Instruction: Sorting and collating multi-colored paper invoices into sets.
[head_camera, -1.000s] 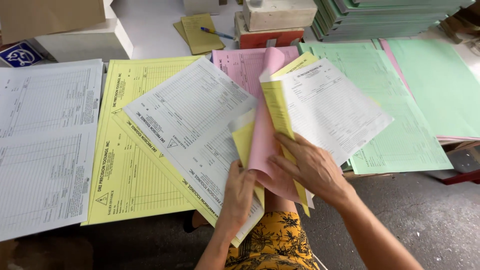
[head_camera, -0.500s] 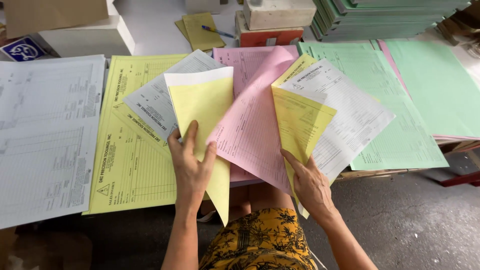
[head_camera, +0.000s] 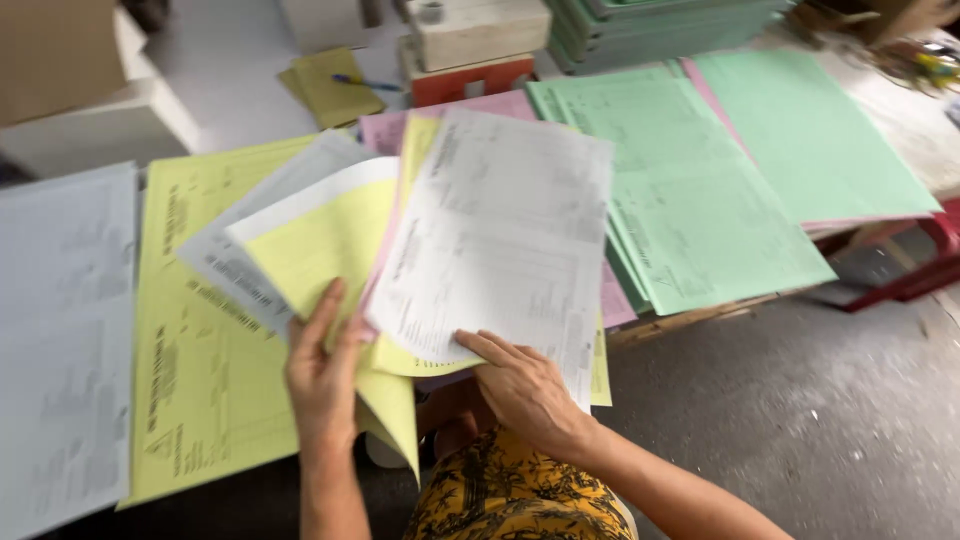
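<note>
- Left hand (head_camera: 322, 375) grips a fanned bundle: yellow sheet (head_camera: 320, 240) on top, white-grey printed sheets under it. Fingers lie flat and pressed on the yellow face, thumb hidden behind, so the hand is closed on the paper.
- Yellow sheet's long axis runs from the left hand up and away, tilted right; its top edge points toward the red-and-cream box (head_camera: 470, 50) at the far side.
- Right hand (head_camera: 525, 385) holds the white printed form (head_camera: 500, 250) at its near edge, fingers spread flat over the face, thumb out of sight beneath; a flat pinch, not a fist.
- White printed form is held up off the desk, long axis near-to-far, top edge leaning slightly right, pointing at the red-and-cream box. It overlaps the yellow sheet's right edge.
- Pink sheets (head_camera: 470, 105) and another yellow one peek out behind the form, just near of the box.
- Green sheets (head_camera: 700, 200) lie flat right of the box, fanned, overhanging the desk edge.
- Large yellow printed form (head_camera: 190, 370) lies flat left of the box, nearer the person; grey-white forms (head_camera: 60, 330) lie further left.
- Olive pad with a blue pen (head_camera: 330, 85) sits just left of the box.
- Green paper stack (head_camera: 650, 30) stands right of the box.
</note>
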